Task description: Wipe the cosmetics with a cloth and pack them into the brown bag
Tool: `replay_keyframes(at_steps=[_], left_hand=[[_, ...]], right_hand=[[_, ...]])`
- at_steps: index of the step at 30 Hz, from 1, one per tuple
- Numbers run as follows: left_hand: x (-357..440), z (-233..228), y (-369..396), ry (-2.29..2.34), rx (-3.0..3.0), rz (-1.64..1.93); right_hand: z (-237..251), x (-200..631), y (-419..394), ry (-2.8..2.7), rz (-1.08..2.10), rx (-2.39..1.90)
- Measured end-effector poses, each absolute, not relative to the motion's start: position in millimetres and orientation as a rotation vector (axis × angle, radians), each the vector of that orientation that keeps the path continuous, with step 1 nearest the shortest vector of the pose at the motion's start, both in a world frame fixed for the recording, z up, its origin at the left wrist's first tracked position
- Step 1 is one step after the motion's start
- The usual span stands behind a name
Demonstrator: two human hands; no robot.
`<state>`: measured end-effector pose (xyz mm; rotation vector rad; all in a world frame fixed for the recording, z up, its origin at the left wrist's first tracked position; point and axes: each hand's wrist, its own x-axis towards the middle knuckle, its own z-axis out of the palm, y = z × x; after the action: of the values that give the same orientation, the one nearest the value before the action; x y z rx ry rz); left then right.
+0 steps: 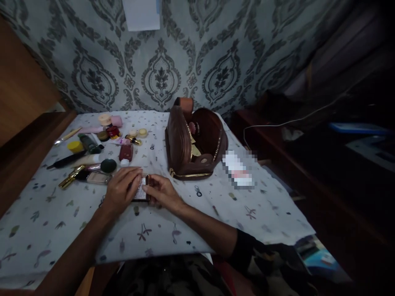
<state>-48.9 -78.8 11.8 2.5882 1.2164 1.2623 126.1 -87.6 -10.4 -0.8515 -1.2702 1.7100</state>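
My left hand point(121, 188) and my right hand point(161, 192) both grip a small flat shiny case point(141, 192) that rests on the patterned tablecloth point(216, 205). The left fingers lie over its top and left side. The right fingers pinch its right edge. Just beyond the hands stands an open brown zip bag point(194, 142) with small items inside. Left of the hands lies a spread of cosmetics point(92, 152): tubes, pots, a dark red case point(126, 152), a round dark compact point(108, 165) and a gold-coloured stick point(70, 176).
A blurred-out flat item point(239, 168) lies right of the bag. A wooden panel point(21, 94) borders the table on the left. A dark shelf point(308, 164) with a white cable point(277, 123) stands to the right. Patterned wallpaper point(160, 74) rises behind the table.
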Motion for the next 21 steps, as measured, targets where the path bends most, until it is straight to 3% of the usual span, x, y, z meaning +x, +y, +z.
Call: replay_keyframes(at_steps=[10,17,21], left_hand=[[-46.1,7.6,-77.0,1.495,2.290,1.252],[-53.2,7.6,-69.4,1.412,1.756,1.242],[-55.2,14.2,-68.1,1.294,1.741,1.220]], right_hand=[[-12.7,123.5,-83.1,-0.980,1.638,-0.776],[-11.8,126.0,-81.1,-1.028,1.745,-0.756],[-10.9,127.5,-79.7,-1.010,1.778,-0.846]])
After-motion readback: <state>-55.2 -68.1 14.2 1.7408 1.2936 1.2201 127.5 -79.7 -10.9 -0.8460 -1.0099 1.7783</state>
